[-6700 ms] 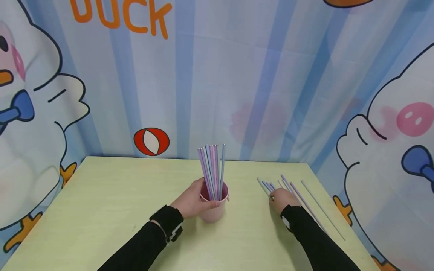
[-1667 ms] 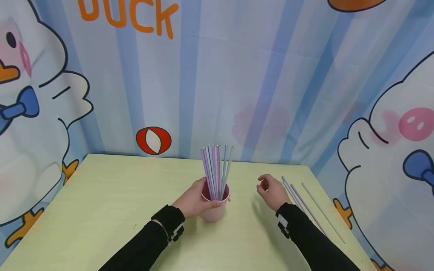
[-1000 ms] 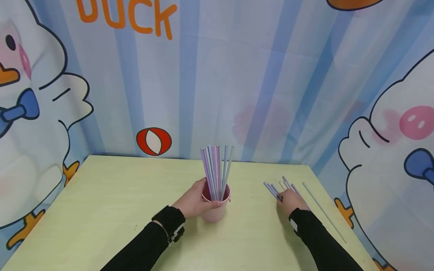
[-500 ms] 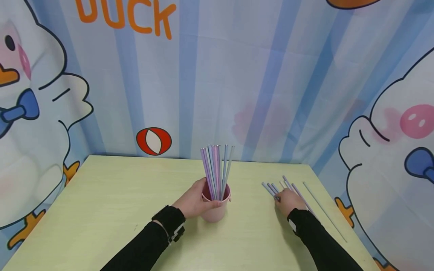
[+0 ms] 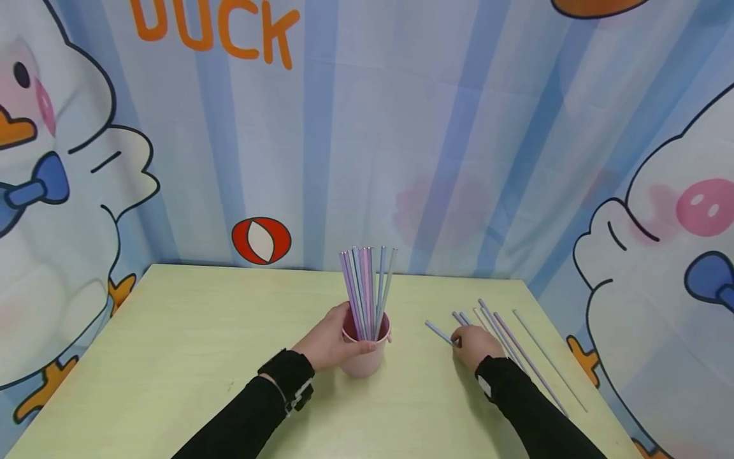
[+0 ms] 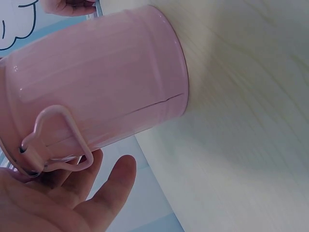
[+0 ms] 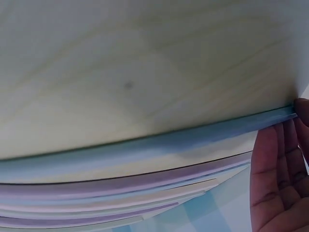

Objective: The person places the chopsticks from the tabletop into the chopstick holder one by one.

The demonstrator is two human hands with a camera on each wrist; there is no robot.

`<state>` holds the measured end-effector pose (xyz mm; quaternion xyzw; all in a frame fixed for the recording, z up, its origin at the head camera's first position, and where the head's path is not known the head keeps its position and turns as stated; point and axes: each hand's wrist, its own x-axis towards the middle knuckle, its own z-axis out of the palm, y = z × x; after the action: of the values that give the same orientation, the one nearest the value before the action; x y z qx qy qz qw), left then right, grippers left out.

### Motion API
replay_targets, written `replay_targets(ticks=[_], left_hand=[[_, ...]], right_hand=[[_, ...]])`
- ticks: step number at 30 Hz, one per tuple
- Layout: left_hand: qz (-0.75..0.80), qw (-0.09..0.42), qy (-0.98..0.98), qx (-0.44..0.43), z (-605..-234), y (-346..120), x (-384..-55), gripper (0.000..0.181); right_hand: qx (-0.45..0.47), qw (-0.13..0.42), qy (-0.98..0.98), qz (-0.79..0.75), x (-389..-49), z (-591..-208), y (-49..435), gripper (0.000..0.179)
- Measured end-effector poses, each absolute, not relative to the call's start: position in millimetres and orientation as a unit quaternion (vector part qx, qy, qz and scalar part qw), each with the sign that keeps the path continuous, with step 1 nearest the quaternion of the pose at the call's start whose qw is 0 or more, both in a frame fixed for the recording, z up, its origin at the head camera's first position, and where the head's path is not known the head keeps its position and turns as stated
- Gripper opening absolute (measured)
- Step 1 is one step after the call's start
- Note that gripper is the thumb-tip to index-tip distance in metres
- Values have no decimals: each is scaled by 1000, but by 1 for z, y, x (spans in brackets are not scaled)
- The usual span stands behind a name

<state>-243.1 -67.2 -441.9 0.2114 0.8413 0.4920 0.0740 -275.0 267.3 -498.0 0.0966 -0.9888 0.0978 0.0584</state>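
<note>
A small pink metal bucket (image 5: pixel 361 364) stands on the table with several lilac, pink and blue straws (image 5: pixel 364 287) upright inside. My left hand (image 5: pixel 331 341) grips it at the rim, thumb across the near side. In the left wrist view the bucket's wire-loop handle (image 6: pixel 79 140) hangs beside the fingers. To the right, my right hand (image 5: pixel 478 347) pinches a blue straw (image 5: pixel 438 332) low over the tabletop, its far end pointing left. The right wrist view shows that straw (image 7: pixel 145 145) running up to the thumb and fingers.
Several loose straws (image 5: pixel 530 360) in lilac, blue and pale tones lie beside and under the right forearm. One pale green straw (image 5: pixel 550 361) lies apart near the right edge of the table (image 5: pixel 201 331). A cartoon-print curtain (image 5: pixel 367 127) hangs behind.
A pale straw from the table now stands in the bucket. The right hand has come back to the loose straws and drawn a blue one left, away from them. The left hand stays put.
</note>
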Motion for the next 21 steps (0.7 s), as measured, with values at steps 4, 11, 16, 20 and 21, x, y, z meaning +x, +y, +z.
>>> replay_targets(ticks=[4, 11, 16, 20, 21], left_hand=[[491, 74, 842, 211, -443, -67, -244, 81], [491, 73, 844, 204, -444, -66, -244, 84], [491, 73, 845, 198, -443, -67, -242, 84], [495, 74, 843, 199, -442, -67, -242, 83], [496, 74, 842, 200, -442, -67, -242, 83]], right_hand=[[102, 55, -989, 89, -276, -498, 261, 9], [110, 53, -987, 103, -274, -484, 253, 13], [115, 65, -979, 156, -273, -455, 246, 18], [107, 74, -965, 229, -273, -425, 238, 20], [105, 78, -960, 246, -274, -418, 236, 20]])
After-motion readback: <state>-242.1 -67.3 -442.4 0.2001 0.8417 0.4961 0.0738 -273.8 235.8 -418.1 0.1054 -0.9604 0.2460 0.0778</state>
